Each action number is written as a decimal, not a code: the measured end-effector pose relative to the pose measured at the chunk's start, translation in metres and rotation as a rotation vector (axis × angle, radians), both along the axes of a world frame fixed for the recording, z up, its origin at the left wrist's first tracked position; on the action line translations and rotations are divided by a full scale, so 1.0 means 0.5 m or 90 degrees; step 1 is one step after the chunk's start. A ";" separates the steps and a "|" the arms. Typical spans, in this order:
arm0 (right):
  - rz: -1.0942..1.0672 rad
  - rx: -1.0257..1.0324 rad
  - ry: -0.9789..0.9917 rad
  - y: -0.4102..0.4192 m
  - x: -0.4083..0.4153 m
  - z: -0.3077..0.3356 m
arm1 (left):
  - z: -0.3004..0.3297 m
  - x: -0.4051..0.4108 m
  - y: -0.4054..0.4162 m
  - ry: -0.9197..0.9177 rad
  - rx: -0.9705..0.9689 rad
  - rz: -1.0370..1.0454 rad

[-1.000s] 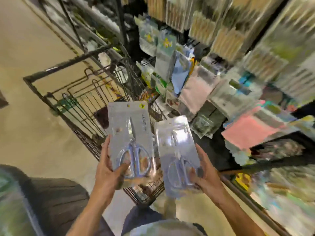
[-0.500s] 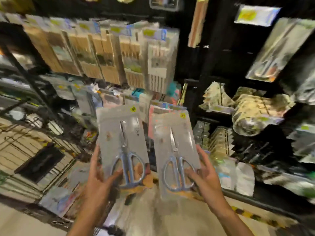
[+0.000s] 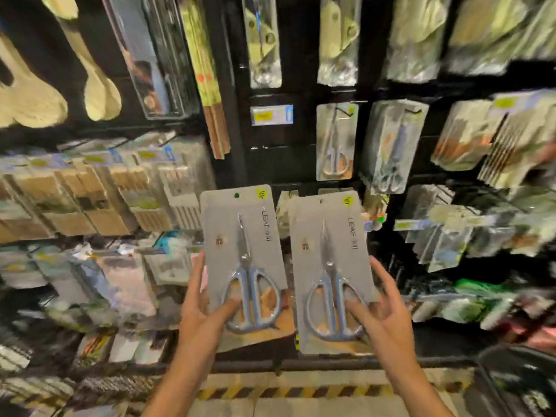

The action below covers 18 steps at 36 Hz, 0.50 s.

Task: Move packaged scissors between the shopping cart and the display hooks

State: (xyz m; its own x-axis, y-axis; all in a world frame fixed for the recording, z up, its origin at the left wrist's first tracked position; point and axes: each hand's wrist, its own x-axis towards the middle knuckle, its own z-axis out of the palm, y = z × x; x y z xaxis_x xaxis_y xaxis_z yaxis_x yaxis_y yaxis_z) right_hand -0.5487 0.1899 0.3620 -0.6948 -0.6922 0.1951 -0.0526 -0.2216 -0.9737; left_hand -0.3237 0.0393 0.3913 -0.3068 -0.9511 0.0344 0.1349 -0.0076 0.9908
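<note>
I hold two grey cards of blue-handled scissors upright in front of the display wall. My left hand (image 3: 204, 311) grips the left scissors pack (image 3: 243, 236) at its lower edge, thumb across the handles. My right hand (image 3: 382, 314) grips the right scissors pack (image 3: 328, 245) the same way. Above them, two more packs of the same scissors (image 3: 334, 142) (image 3: 391, 145) hang on display hooks on the black panel. The shopping cart is out of view.
Packaged kitchen goods crowd the hooks all round: wooden spoons (image 3: 99, 91) at upper left, boxed chopsticks (image 3: 126, 194) at left, foil packs at right. A price label (image 3: 270, 115) sits on a bare hook left of the hanging scissors. Striped floor tape (image 3: 301, 391) runs below.
My view has swung from the cart up to the display wall. Both hands have kept their packs and raised them toward the hanging scissors.
</note>
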 end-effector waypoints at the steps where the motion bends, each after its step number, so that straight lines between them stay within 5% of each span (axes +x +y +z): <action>1: -0.013 -0.010 -0.005 0.001 -0.006 0.010 | 0.011 -0.015 -0.006 0.003 -0.010 -0.016; 18: -0.132 -0.061 0.002 -0.113 -0.160 0.088 | 0.140 -0.189 -0.174 0.076 -0.105 -0.140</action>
State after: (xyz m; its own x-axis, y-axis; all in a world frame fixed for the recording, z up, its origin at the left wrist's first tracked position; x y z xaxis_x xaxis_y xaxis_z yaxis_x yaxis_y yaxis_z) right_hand -0.6286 0.1334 0.4060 -0.8200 -0.5123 0.2551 -0.1092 -0.2974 -0.9485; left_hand -0.4184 -0.0477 0.4612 -0.4892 -0.8408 0.2319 0.2641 0.1106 0.9581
